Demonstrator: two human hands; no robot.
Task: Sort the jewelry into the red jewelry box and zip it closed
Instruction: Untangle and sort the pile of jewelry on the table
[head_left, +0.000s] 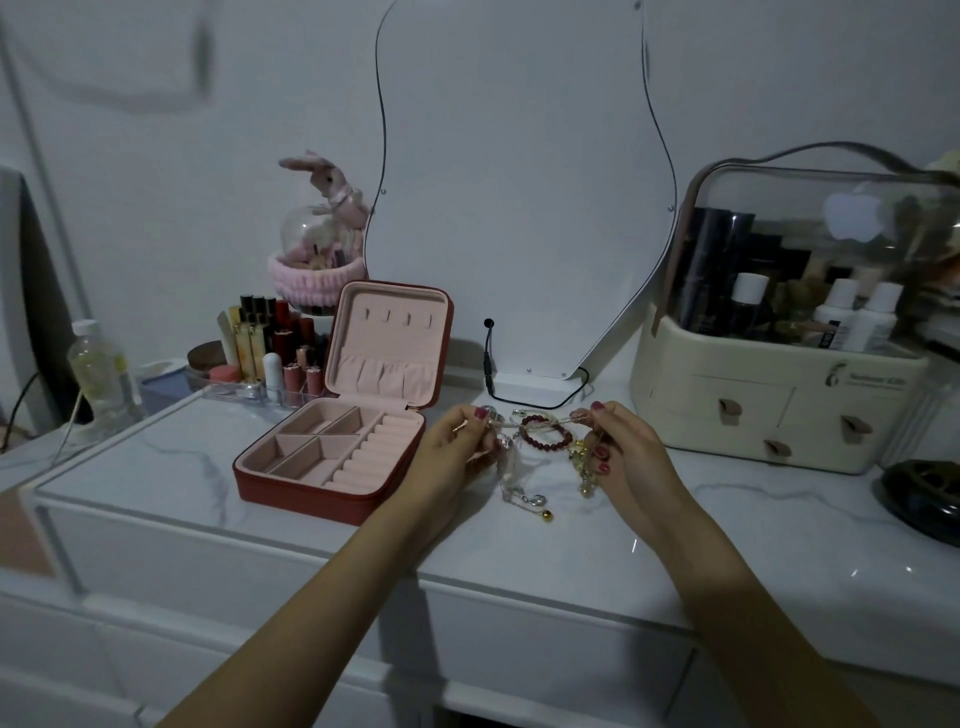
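The red jewelry box lies open on the marble top, left of my hands, its pink compartments bare and its lid upright. A tangle of jewelry lies to its right: a dark red bead bracelet, silver chains with small pendants, and gold pieces. My left hand pinches a silver chain at the left of the pile. My right hand pinches a chain at the right of the pile, fingers curled round it.
A curved white mirror with a black cable stands behind the jewelry. A cream cosmetics organizer sits at the right, a lipstick tray and a plastic bottle at the left. A dark round object lies far right.
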